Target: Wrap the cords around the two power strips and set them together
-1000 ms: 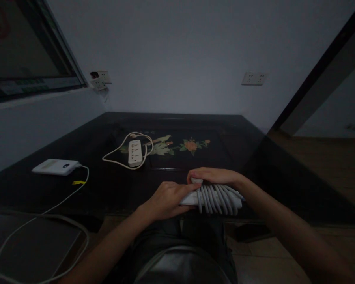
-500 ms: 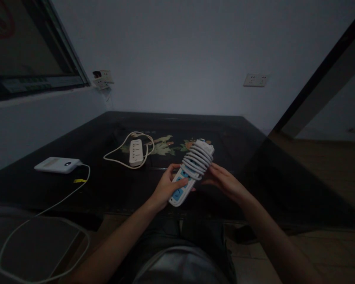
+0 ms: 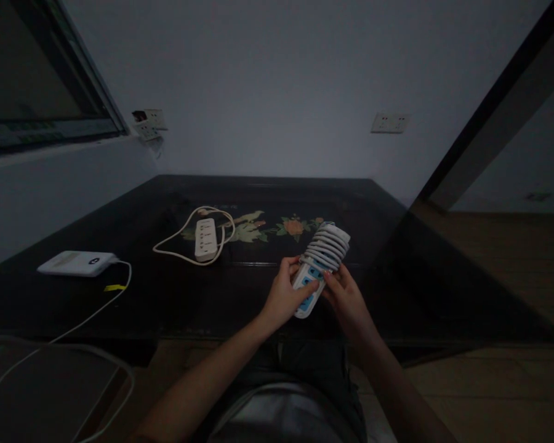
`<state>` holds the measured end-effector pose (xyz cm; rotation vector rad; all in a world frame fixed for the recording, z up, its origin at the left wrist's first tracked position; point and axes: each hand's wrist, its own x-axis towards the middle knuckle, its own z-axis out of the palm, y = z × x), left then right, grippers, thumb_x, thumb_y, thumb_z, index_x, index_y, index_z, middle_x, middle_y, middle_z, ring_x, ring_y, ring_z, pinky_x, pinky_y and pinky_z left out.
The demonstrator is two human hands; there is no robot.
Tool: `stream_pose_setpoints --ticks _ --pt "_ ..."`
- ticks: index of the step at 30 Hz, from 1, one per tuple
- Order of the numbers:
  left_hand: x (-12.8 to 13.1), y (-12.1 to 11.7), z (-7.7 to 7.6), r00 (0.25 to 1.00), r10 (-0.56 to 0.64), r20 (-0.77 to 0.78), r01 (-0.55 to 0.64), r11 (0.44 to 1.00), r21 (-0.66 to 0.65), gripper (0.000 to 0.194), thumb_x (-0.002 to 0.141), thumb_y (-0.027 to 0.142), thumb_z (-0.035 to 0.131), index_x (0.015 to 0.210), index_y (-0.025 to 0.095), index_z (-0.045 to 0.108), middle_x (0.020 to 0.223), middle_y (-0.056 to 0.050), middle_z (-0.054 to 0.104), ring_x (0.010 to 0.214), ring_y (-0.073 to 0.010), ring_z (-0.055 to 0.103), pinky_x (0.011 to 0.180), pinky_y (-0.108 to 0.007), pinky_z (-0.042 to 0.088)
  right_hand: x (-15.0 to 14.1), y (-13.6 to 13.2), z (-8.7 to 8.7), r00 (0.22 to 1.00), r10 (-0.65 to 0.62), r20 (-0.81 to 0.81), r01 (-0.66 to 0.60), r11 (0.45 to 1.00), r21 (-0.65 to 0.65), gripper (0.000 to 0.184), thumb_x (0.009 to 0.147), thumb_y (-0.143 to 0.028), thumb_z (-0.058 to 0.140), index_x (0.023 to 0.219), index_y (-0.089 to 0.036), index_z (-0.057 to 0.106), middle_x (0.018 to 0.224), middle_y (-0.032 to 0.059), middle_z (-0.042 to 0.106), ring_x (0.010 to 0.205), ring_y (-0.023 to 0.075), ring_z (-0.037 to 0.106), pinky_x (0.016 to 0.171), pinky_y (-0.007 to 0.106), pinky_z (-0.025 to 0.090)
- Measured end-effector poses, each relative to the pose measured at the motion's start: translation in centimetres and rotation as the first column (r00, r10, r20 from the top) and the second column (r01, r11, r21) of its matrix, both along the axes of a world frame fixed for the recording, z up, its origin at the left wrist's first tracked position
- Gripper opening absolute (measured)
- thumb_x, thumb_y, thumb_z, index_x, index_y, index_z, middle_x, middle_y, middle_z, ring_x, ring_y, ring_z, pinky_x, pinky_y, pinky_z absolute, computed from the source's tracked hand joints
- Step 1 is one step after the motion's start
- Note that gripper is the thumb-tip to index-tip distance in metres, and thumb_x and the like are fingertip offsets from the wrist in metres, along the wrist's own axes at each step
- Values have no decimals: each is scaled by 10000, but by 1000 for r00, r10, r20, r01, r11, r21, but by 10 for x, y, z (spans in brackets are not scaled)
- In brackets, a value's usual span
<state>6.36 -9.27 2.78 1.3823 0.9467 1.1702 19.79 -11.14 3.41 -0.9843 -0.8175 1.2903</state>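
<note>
currently, l hand (image 3: 286,295) grip pinches the wht/blue pwr strip (image 3: 314,271), r hand (image 3: 347,296) grip pinches its edge by the wrapped cord (image 3: 325,248); strip's over table (image 3: 240,298), nr front edge.

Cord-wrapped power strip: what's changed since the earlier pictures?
The wrapped strip turned from crosswise to pointing mostly away, blue sockets now showing. The right hand moved from its far side to its right edge; the left hand still holds it. The other power strip stayed put.
</note>
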Motion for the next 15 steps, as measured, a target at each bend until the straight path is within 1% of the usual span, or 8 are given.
stream_pose_setpoints --ticks 2,4,6,8,10,14,15 --pt "2 3 -2 998 -42 -56 45 997 65 430 793 231 652 1167 174 449 1094 -81 626 1030 -187 613 853 -333 515 9 1 0 999 -37 11 37 999 13 464 678 -406 754 1074 -261 559 1051 27 679 979 205 637 808 324 532" --pt "2 7 -1 985 -32 -171 56 989 134 327 826 254 613 1125 161 519 1105 -87 596 1052 -190 581 850 -333 513 16 3 0 998 -51 39 49 998 42 473 678 -398 750 1086 -251 561 1084 42 677 986 218 640 813 337 530" --pt "0 12 0 954 -3 -300 69 975 210 236 855 286 581 1052 156 589 1089 -81 581 1041 -188 566 892 -349 492 23 6 0 997 -52 58 48 997 58 483 665 -395 753 1081 -233 569 1094 59 677 985 229 644 815 346 529" --pt "1 17 1 925 -14 -379 121 959 258 208 885 300 542 1009 158 630 1070 -75 591 1032 -184 569 945 -366 462 28 10 -1 996 -71 61 68 997 44 486 646 -401 761 1056 -216 579 1068 64 686 950 230 656 794 342 533" --pt "6 23 1 924 -43 -380 151 953 261 211 902 275 513 1026 162 641 1084 -78 619 1049 -185 577 982 -376 440 32 16 -1 993 -99 57 98 995 18 487 628 -404 770 1031 -206 580 1020 58 696 891 220 668 748 324 537" --pt "20 37 -5 969 -119 -217 154 977 150 320 885 190 507 1195 148 569 1223 -114 619 1123 -191 583 1011 -386 432 41 31 -2 989 -140 51 140 990 -4 462 616 -379 774 995 -199 581 879 23 705 750 187 673 644 282 530" --pt "24 40 -7 971 -127 -205 157 978 139 348 877 181 510 1220 142 555 1247 -125 608 1139 -197 578 1015 -392 432 43 35 -3 987 -150 50 151 989 -10 449 618 -369 770 989 -200 582 846 15 703 723 184 672 624 278 527"
